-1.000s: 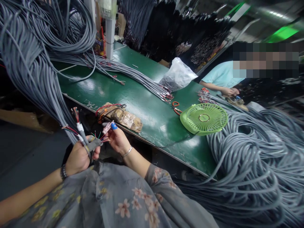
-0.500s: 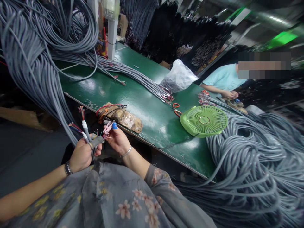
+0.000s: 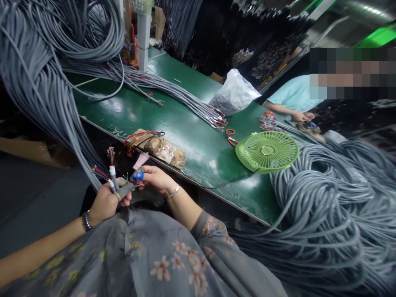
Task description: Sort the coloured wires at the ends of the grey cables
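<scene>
Left hand (image 3: 106, 202) grips grey cables (image 3: 113, 179) — right hand (image 3: 157, 180) at their coloured wires (image 3: 138, 185), whether pinching them I cannot tell.

A grey flowered top (image 3: 167, 251), dark bracelet (image 3: 86, 221), silver bangle (image 3: 173, 191) and blue finger wrap (image 3: 138, 176) are worn.

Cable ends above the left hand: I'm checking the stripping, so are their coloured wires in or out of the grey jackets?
Out: coloured wires stick out past white bands on two cable ends above the left hand.
</scene>
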A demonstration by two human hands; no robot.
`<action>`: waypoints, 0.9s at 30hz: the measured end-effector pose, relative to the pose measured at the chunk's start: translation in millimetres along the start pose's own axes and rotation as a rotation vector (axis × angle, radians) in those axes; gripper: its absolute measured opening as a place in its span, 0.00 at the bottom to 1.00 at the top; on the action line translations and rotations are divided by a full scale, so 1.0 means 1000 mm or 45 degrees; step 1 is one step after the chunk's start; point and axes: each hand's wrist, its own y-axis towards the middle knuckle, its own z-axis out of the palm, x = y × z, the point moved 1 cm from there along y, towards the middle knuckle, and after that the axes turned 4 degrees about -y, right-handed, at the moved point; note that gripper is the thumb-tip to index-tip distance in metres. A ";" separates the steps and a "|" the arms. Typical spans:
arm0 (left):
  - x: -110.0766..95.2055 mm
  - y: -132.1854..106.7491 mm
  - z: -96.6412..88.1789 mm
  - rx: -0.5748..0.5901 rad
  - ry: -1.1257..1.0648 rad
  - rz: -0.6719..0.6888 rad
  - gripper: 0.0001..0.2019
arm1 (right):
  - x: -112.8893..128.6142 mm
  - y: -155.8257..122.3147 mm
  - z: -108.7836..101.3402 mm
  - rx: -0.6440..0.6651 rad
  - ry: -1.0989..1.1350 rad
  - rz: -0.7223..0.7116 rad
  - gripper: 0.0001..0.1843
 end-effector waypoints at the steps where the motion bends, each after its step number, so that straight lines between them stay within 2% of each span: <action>1: 0.000 0.001 -0.001 0.032 0.027 0.003 0.15 | 0.001 0.000 0.002 -0.010 -0.030 -0.019 0.28; 8: -0.007 0.004 0.000 0.314 0.275 -0.107 0.12 | 0.005 0.001 0.009 0.033 -0.285 -0.165 0.23; 11: -0.008 0.004 0.000 0.232 0.180 -0.116 0.14 | 0.003 -0.001 0.005 -0.054 -0.228 -0.170 0.24; 14: -0.009 0.003 0.001 0.100 0.050 -0.118 0.16 | -0.002 -0.007 0.001 -0.072 -0.083 -0.089 0.28; 18: -0.010 0.003 0.003 0.036 0.012 -0.121 0.18 | -0.011 -0.013 0.004 -0.113 0.026 -0.082 0.31; 22: -0.009 0.003 0.004 0.087 0.056 -0.129 0.17 | -0.013 -0.013 0.014 -0.224 0.029 -0.169 0.26; 25: -0.006 0.004 0.003 0.180 0.156 -0.120 0.16 | -0.010 -0.010 0.020 -0.235 -0.028 -0.191 0.23; 27: -0.005 0.003 0.003 0.176 0.166 -0.102 0.16 | -0.008 -0.009 0.021 -0.234 -0.053 -0.194 0.24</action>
